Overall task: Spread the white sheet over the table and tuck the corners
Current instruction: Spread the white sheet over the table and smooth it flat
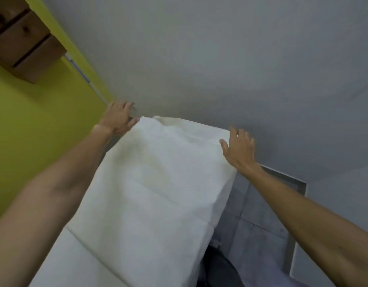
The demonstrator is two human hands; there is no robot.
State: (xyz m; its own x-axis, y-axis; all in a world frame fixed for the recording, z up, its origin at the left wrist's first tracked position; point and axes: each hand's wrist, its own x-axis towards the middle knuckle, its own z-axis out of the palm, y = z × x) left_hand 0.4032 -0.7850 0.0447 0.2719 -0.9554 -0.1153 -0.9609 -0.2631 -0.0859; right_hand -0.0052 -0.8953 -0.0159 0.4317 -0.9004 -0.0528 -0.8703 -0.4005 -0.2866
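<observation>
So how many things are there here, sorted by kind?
Hands: 2, left hand and right hand
Sheet: 1
Wooden unit: 1
Total: 4

left forearm [60, 183] and right forearm [313, 216] bare to frame edge; left hand [118, 119], right hand [239, 148] ungloved; small glint [237, 135] on right hand, unidentifiable.

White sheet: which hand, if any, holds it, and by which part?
The left hand appears to grip the sheet by its far left corner; the right hand is open, holding nothing.
</observation>
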